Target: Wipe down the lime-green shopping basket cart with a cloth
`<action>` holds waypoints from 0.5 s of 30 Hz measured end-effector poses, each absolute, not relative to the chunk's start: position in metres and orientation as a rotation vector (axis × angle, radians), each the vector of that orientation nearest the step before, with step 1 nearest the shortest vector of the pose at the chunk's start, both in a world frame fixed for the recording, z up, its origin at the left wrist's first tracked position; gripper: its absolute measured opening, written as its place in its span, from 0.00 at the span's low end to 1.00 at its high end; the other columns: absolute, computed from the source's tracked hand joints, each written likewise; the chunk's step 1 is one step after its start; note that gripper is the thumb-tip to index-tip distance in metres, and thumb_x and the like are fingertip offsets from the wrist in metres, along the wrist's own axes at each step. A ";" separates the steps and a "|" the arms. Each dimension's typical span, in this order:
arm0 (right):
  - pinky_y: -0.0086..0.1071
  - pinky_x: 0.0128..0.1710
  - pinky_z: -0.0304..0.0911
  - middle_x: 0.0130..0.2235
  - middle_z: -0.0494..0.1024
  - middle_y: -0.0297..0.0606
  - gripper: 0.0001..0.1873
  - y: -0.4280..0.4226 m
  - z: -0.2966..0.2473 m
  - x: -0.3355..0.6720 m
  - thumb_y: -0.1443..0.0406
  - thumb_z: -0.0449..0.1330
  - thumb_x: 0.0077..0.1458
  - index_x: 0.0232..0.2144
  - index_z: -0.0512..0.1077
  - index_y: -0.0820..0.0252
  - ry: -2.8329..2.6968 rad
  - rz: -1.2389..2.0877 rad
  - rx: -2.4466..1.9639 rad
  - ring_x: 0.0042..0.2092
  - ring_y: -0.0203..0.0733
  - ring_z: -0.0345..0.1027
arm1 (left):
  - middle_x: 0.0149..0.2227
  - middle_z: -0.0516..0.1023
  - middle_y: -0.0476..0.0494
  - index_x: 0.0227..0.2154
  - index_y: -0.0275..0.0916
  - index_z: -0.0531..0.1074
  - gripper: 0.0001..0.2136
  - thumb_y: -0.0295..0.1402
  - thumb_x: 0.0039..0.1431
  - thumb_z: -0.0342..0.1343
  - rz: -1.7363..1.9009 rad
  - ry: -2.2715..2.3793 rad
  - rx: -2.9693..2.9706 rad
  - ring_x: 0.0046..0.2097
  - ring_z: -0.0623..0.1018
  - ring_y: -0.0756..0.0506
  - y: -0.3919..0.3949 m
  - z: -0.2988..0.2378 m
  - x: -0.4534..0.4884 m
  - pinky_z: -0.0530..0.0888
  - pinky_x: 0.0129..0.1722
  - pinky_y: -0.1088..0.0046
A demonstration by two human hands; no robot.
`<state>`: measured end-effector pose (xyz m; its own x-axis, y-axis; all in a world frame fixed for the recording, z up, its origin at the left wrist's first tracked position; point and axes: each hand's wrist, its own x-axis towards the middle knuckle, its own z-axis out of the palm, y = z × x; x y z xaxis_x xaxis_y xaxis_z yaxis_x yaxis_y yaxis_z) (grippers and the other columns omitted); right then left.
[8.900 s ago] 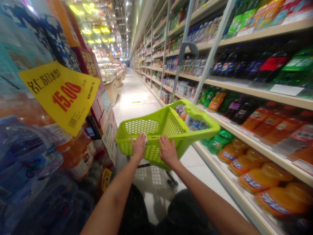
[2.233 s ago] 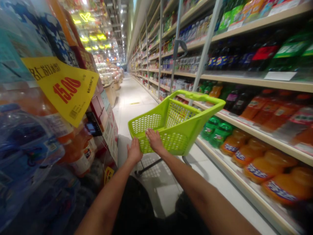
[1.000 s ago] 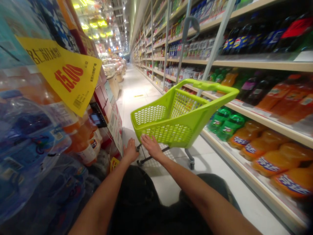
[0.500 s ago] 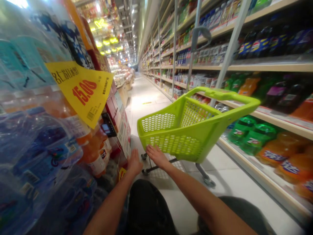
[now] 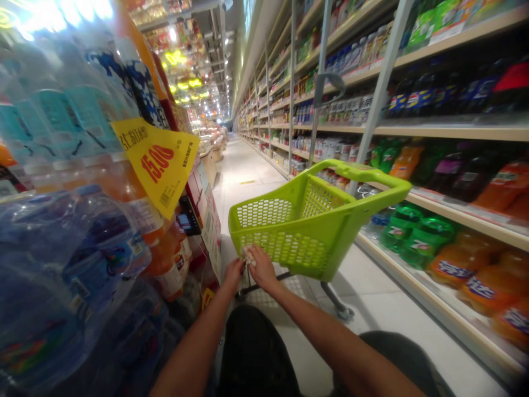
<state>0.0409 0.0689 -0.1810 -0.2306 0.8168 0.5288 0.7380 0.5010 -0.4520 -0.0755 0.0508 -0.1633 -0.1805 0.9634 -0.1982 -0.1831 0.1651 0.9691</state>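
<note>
My right hand (image 5: 261, 268) is closed on a small crumpled whitish thing (image 5: 248, 255), like a wad of tissue; its exact kind is unclear. My left hand (image 5: 234, 274) is curled with its fingertips close against that wad, and what lies inside its fingers is hidden. Just behind both hands stands a lime-green shopping cart (image 5: 285, 242), its front corner close to my right fingers. The part of its basket in view holds nothing visible. My dark-clothed knees lie below and between my forearms.
Shrink-wrapped bottle packs (image 5: 111, 242) are stacked at left, with a yellow price sign (image 5: 159, 165) hanging off them. Shelves of soft drinks line the right, including green bottles (image 5: 430, 234) and orange bottles (image 5: 463, 262). A tiled aisle (image 5: 243, 160) runs back between.
My hands were flat with fingers extended; now they have come together and curled, with the whitish wad showing between them. The view has shifted slightly, and the cart appears a little further left.
</note>
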 end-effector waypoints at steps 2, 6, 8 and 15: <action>0.44 0.55 0.53 0.58 0.62 0.52 0.25 0.059 -0.169 0.039 0.67 0.52 0.52 0.54 0.62 0.67 -1.984 0.110 -1.264 0.59 0.49 0.54 | 0.38 0.78 0.39 0.34 0.36 0.73 0.15 0.41 0.47 0.55 1.297 1.168 0.754 0.46 0.75 0.40 0.052 -0.151 -0.064 0.71 0.42 0.65; 0.53 0.57 0.45 0.60 0.57 0.53 0.28 0.046 -0.153 0.048 0.64 0.53 0.52 0.55 0.60 0.67 -2.089 -0.083 -1.228 0.61 0.54 0.49 | 0.31 0.79 0.42 0.29 0.35 0.73 0.10 0.31 0.41 0.60 1.376 0.937 0.630 0.39 0.77 0.44 0.047 -0.133 -0.048 0.72 0.37 0.71; 0.55 0.58 0.42 0.60 0.57 0.53 0.27 0.044 -0.152 0.054 0.65 0.52 0.53 0.56 0.60 0.67 -2.131 -0.207 -1.168 0.62 0.54 0.47 | 0.30 0.79 0.45 0.29 0.35 0.73 0.10 0.27 0.39 0.60 1.386 0.945 0.610 0.37 0.77 0.46 0.044 -0.129 -0.044 0.72 0.37 0.72; 0.53 0.59 0.40 0.61 0.57 0.48 0.27 0.045 -0.160 0.050 0.67 0.50 0.55 0.57 0.57 0.62 -2.172 -0.176 -1.040 0.63 0.48 0.45 | 0.31 0.79 0.47 0.29 0.36 0.74 0.09 0.25 0.41 0.58 1.461 0.970 0.621 0.34 0.76 0.50 0.047 -0.131 -0.044 0.70 0.38 0.76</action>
